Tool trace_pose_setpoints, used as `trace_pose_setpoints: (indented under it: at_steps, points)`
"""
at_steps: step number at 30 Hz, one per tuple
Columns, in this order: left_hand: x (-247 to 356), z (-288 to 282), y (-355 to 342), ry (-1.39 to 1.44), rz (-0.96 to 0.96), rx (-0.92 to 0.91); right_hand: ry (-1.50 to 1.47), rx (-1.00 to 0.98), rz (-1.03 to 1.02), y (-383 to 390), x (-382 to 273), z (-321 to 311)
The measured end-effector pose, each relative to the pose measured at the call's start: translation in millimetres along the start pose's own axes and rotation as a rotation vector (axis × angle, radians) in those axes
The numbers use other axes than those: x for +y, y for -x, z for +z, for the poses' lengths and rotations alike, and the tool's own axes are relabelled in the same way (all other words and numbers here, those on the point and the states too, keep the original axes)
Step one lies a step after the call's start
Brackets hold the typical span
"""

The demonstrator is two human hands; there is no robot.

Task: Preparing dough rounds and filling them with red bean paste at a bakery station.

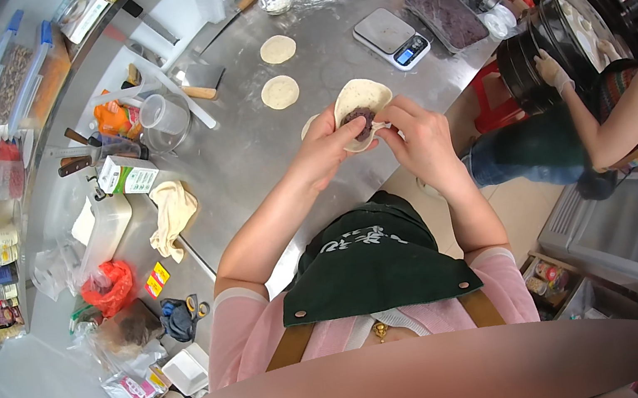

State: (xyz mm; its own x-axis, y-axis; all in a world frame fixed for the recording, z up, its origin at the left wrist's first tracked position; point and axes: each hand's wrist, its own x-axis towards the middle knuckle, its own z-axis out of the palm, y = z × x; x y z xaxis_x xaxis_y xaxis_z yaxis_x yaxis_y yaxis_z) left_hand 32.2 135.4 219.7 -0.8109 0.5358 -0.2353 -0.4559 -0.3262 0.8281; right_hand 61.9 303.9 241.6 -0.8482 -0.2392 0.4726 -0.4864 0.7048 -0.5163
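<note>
A round, pale dough wrapper [365, 93] rests in my left hand [318, 155], whose thumb presses on the dark purple filling [358, 115] at its middle. At the wrapper's near right edge, my right hand [422, 139] pinches the dough between thumb and fingers. The far side of the wrapper stands up, unfolded. Beyond my hands, two flat dough rounds [280, 92] lie on the steel table [242, 140]. Part of another pale round [308, 126] shows behind my left hand, which hides the rest.
A digital scale [385, 30] and a tray of dark filling [447, 19] stand at the far right. A dough scraper [199, 80], a clear plastic cup [162, 115] and a cream cloth [173, 215] lie left. At right, another person's gloved hand [550, 67] is by stacked steamers [526, 72].
</note>
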Motion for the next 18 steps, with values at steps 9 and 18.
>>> trace_pose_setpoints:
  at_steps: [9,18]
  points:
    - [-5.5,4.4,3.6,0.098,0.096,0.002,-0.223,0.161,0.385,9.7,7.1,13.7]
    - [-7.9,7.3,6.3,0.061,0.125,0.012,-0.290,0.157,0.394,10.0,7.7,12.9]
